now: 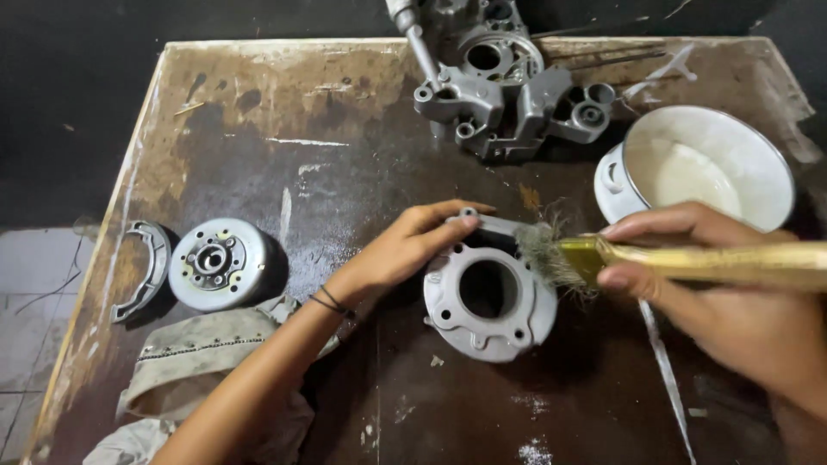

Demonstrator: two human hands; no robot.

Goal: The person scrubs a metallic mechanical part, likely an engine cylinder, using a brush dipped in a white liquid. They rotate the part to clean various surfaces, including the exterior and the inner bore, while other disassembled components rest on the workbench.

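Steadying grey cast-metal cylinder block mid-table with left hand, fingers resting open on its rim. Right hand's grip closed around yellow-handled brush, bristles touching block's edge. I judge scrubbing underway; grime remains.

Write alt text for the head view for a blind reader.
A left hand steadies a grey ring-shaped metal engine part on a stained brown wooden table while the right hand holds a yellow-handled paintbrush against it. Nearby are a white enamel pot, a grey metal casing and a round flywheel.
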